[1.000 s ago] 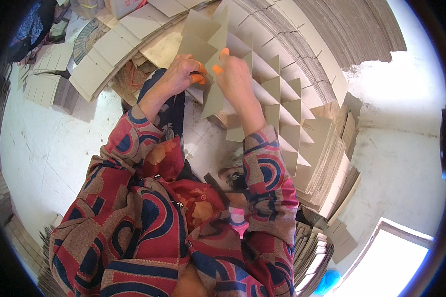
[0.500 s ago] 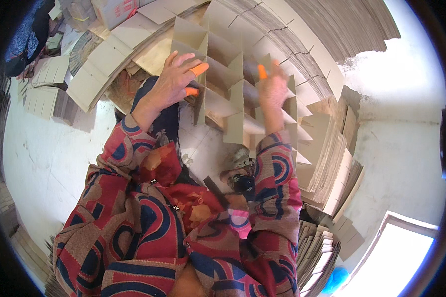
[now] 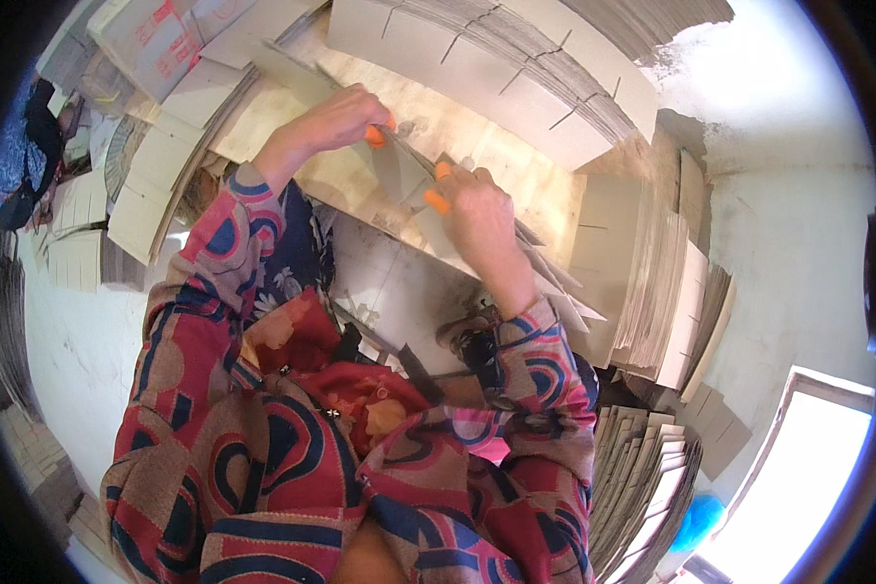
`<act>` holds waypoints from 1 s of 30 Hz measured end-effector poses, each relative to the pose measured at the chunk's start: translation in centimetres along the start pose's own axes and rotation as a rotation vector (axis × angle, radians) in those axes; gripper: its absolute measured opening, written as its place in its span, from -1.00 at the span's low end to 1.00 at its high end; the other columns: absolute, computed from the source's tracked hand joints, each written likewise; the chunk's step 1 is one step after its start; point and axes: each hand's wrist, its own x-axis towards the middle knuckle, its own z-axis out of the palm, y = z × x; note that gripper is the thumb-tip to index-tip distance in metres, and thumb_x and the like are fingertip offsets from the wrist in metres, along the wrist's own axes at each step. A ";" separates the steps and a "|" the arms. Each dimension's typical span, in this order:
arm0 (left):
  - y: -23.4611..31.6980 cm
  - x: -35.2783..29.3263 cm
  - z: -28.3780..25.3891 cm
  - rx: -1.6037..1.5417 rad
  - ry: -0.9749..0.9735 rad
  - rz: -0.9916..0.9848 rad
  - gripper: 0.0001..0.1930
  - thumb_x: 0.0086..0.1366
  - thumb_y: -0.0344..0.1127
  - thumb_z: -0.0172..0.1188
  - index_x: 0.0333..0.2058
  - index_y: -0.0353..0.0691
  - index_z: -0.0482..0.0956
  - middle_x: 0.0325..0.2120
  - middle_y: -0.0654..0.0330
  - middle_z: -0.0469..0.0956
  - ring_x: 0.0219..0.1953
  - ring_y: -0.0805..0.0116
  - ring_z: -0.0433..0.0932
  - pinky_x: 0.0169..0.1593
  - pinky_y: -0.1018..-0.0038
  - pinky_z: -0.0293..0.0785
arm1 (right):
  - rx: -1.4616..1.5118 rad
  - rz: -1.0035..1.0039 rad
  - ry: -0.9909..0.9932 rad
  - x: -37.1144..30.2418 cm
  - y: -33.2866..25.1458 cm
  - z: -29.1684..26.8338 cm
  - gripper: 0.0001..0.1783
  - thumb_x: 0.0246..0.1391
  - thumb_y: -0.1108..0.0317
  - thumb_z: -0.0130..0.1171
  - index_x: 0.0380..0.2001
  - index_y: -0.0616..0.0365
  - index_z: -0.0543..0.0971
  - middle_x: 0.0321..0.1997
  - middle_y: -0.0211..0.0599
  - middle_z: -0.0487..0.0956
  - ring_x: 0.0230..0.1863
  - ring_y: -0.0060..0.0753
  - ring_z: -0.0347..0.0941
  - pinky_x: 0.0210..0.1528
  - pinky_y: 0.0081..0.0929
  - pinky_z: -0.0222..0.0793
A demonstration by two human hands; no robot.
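Observation:
Above a wooden board [image 3: 545, 190], both hands grip a grey cardboard divider [image 3: 389, 173], its strips folded nearly flat together. My left hand [image 3: 339, 119] is closed on its upper edge, left of the middle. Farther right and nearer to me, my right hand [image 3: 479, 216] is closed around the same divider. Orange covers sit on fingers of both hands. The divider slants from far left to near right, and strip ends fan out beyond my right wrist. My palms hide part of it.
Slotted cardboard sheets [image 3: 477, 58] are stacked along the far side of the board. More stacks stand at the right [image 3: 642, 282], at the left [image 3: 161, 195] and at the lower right [image 3: 638, 477]. A printed carton [image 3: 151, 44] is at the far left.
The divider was spread into an open grid of cells between my hands; now it is collapsed nearly flat. My fingers have closed on it, and the right hand has come left and nearer.

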 end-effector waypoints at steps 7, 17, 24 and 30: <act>-0.5 -3.4 -2.1 -0.526 0.644 0.072 -0.72 0.05 -0.41 0.29 -0.19 -0.17 0.65 -0.43 0.24 0.63 -0.31 0.35 0.56 -0.17 0.45 0.46 | -0.037 -0.245 0.634 -3.2 -3.8 -9.5 -0.65 -0.19 0.49 0.24 -0.22 0.22 0.55 -0.35 -0.24 0.50 -0.33 -0.22 0.43 -0.41 -0.35 0.37; 2.7 -10.2 -13.3 0.301 1.332 -0.219 -0.73 0.11 -0.38 0.32 -0.17 -0.23 0.63 -0.26 0.17 0.65 -0.32 0.38 0.60 -0.18 0.55 0.47 | -0.643 0.823 0.119 -17.6 15.0 -7.7 -0.24 0.02 -0.01 0.22 0.21 0.12 0.25 -0.04 -0.06 0.48 0.02 -0.05 0.33 0.00 -0.12 0.31; -4.6 -14.7 -11.9 0.885 1.152 -0.335 -0.64 -0.02 -0.50 0.23 -0.16 -0.23 0.55 -0.19 0.15 0.56 -0.18 0.19 0.52 -0.18 0.37 0.50 | -0.584 1.002 -0.186 -21.8 18.3 -5.2 -0.23 -0.15 0.06 0.37 0.09 0.23 0.34 -0.09 0.04 0.48 0.01 0.00 0.39 -0.07 -0.12 0.38; -11.9 -14.6 -7.2 0.969 0.852 -0.588 -0.69 0.02 -0.45 0.14 -0.19 -0.32 0.52 -0.23 0.14 0.53 -0.17 0.24 0.46 -0.18 0.36 0.45 | -0.553 1.070 -0.008 -22.0 19.8 -4.8 -0.43 -0.23 0.05 0.42 -0.22 0.17 0.45 -0.27 -0.09 0.55 -0.21 -0.01 0.50 -0.24 -0.14 0.42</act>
